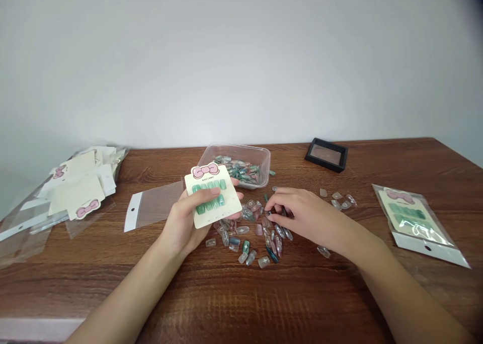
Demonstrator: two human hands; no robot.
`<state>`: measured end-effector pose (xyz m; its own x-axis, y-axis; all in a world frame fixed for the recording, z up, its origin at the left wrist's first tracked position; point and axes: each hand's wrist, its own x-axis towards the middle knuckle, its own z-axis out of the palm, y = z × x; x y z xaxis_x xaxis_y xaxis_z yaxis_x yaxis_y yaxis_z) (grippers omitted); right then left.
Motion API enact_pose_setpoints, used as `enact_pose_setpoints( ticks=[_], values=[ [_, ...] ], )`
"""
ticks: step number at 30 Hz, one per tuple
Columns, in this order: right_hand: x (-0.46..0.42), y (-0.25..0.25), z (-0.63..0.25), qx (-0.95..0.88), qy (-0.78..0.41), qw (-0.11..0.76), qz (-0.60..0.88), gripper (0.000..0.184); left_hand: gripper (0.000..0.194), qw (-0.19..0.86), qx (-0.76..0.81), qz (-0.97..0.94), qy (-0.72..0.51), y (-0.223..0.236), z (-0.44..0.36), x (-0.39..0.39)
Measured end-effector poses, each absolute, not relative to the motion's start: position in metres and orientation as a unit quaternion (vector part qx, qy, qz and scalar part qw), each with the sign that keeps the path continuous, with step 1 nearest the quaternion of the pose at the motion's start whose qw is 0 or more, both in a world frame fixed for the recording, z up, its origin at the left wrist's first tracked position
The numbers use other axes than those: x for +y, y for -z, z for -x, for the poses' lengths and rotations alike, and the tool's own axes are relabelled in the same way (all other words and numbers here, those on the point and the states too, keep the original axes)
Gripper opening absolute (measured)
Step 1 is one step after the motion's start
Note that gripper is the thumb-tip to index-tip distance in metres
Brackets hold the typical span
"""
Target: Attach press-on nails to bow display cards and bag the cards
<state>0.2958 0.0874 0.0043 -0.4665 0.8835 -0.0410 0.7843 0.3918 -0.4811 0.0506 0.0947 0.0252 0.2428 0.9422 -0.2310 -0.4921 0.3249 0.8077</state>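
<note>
Left hand [181, 228] grips the edge of a press-on nail card [228, 208].

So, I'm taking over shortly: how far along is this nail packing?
Done: one bagged card of green nails lies at right. In hand: the left hand holds a card of green nails, and the right hand works among the loose nails. Left: those nails, more in the tub, plus the stacked cards and an empty bag.
</note>
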Motion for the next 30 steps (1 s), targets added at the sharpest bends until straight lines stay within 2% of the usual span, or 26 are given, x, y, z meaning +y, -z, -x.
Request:
enact_pose_setpoints(
  ticks=[14, 30],
  values=[
    [0.088, -0.005, -0.286, -0.809, -0.25, 0.079, 0.526, 0.01, 0.06, 0.725, 0.366, -0.308, -0.495, -0.022, -0.05, 0.094],
    [0.087, 0.005, -0.289, -0.834, -0.208, 0.106, 0.499, 0.012, 0.06, 0.728, 0.361, -0.312, -0.493, -0.021, -0.048, 0.094]
  ],
)
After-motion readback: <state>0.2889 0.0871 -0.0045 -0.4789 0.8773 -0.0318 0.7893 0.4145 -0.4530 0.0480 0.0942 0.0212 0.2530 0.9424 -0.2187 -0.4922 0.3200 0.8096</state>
